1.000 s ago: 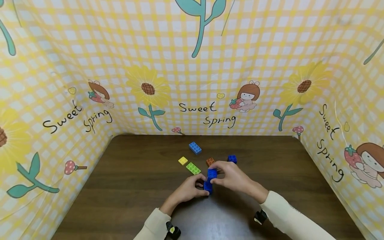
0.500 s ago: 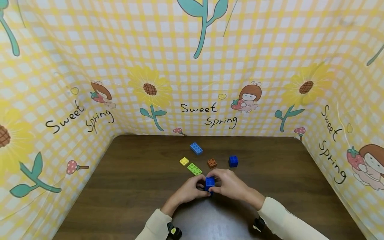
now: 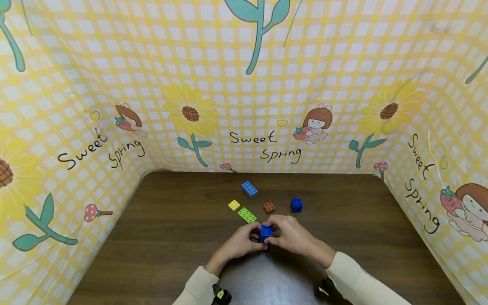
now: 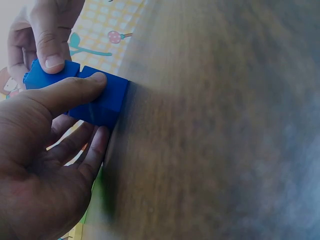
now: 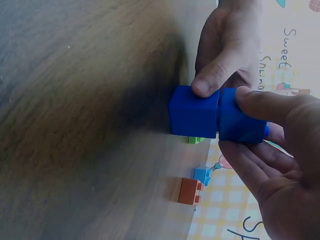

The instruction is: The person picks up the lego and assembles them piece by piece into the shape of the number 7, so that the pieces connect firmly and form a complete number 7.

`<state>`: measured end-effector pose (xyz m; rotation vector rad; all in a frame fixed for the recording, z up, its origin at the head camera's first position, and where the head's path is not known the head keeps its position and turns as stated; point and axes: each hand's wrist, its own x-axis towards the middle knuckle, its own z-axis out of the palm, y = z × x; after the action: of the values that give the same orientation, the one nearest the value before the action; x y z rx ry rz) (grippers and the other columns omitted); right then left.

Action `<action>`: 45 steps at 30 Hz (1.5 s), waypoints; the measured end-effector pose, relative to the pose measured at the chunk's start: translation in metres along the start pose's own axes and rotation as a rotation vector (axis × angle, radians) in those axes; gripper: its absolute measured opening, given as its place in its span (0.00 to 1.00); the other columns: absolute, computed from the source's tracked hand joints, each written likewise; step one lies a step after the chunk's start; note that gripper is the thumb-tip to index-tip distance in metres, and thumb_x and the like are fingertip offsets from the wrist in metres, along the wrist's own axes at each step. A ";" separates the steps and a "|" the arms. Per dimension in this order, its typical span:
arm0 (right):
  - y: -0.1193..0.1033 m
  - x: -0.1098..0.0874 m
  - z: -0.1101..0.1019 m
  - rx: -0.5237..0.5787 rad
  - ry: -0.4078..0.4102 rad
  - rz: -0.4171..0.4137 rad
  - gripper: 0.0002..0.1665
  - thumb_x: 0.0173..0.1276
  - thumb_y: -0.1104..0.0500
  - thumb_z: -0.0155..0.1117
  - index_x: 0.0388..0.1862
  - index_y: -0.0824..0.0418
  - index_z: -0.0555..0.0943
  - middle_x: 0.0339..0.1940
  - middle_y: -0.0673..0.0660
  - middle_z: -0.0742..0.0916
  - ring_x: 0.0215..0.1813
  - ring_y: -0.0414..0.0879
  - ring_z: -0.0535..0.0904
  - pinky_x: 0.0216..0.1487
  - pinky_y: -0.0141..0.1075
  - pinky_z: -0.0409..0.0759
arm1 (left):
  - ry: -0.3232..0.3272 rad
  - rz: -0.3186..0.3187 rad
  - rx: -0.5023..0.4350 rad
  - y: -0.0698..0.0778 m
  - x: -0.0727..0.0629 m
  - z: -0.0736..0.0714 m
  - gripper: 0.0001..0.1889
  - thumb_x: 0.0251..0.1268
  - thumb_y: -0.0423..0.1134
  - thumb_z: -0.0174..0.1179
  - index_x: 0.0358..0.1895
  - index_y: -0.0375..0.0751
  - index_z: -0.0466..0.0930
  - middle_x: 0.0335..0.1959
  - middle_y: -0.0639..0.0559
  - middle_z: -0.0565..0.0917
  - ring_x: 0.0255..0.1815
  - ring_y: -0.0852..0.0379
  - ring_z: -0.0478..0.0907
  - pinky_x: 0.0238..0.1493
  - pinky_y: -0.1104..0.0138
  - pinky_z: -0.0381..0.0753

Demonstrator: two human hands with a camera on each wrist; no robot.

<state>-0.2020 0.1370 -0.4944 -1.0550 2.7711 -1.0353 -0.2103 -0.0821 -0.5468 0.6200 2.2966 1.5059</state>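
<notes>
Two dark blue building blocks stand one above the other near the front middle of the table. My left hand (image 3: 241, 242) grips the lower block (image 5: 194, 114) between thumb and fingers, its base at the tabletop. On top of it sits the upper block (image 3: 266, 231), studs up, pinched by my right hand (image 3: 294, 235). A thin seam shows between the blocks in both wrist views, so whether they are fully pressed together I cannot tell. In the head view the hands hide most of the lower block.
Behind the hands lie a green brick (image 3: 247, 215), a small yellow brick (image 3: 234, 205), a light blue brick (image 3: 249, 189) and an orange-brown brick (image 3: 269, 207). Another dark blue block (image 3: 296, 205) stands to their right. Checked cloth (image 3: 244, 106) walls surround the brown table (image 3: 171, 254).
My right hand has brought the upper block toward me and onto the lower one, which my left hand keeps holding in about the same place. Over the last half second little has moved.
</notes>
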 end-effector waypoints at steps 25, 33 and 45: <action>0.001 -0.001 -0.003 0.042 0.000 0.028 0.18 0.61 0.63 0.84 0.45 0.58 0.83 0.47 0.58 0.93 0.48 0.51 0.92 0.46 0.37 0.90 | -0.001 0.007 0.026 0.007 0.000 -0.001 0.17 0.67 0.36 0.75 0.55 0.38 0.82 0.55 0.43 0.86 0.55 0.48 0.87 0.56 0.57 0.88; 0.000 -0.001 0.000 0.051 -0.073 0.056 0.19 0.65 0.62 0.81 0.51 0.57 0.82 0.51 0.58 0.92 0.53 0.52 0.91 0.50 0.37 0.90 | -0.005 0.011 0.022 0.002 -0.004 -0.001 0.15 0.68 0.36 0.74 0.53 0.39 0.82 0.55 0.44 0.85 0.57 0.47 0.86 0.59 0.54 0.87; 0.029 0.004 -0.048 0.200 -0.107 0.048 0.22 0.72 0.66 0.73 0.63 0.60 0.82 0.59 0.61 0.89 0.60 0.60 0.87 0.61 0.49 0.86 | -0.010 -0.013 0.044 0.003 -0.004 -0.001 0.15 0.67 0.37 0.75 0.49 0.40 0.79 0.53 0.43 0.86 0.54 0.50 0.87 0.55 0.60 0.88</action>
<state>-0.2326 0.1791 -0.4727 -0.9816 2.5334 -1.1822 -0.2071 -0.0843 -0.5437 0.6213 2.3273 1.4470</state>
